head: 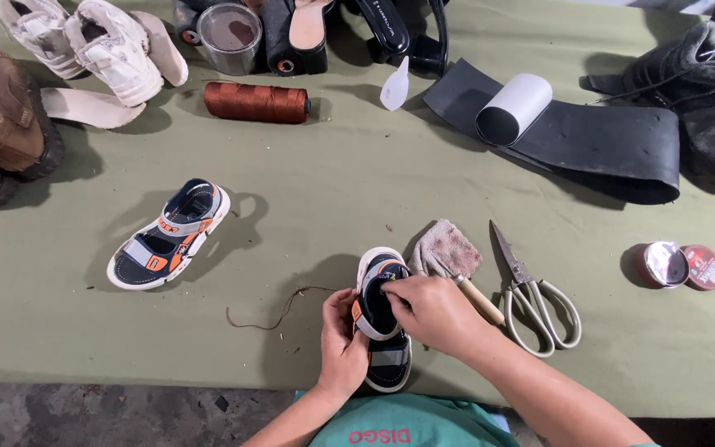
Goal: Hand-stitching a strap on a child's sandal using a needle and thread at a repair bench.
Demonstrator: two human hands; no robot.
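Left hand grips a child's sandal to steady it — right hand pinches its strap; scissors and cloth lie close on the green surface.

Navy-white-orange sandal, olive cloth

one view only, from a camera on the person's head, looking steeply down and slightly forward over a green cloth-covered work surface. it sits close to the near edge, so the forearms enter from the bottom of the frame and the left hand and right hand lie low and centre. the far side of the surface runs along the top edge, where shoes are cut off by the frame. a strip of bare ground shows at bottom left. no second view shares the scene.
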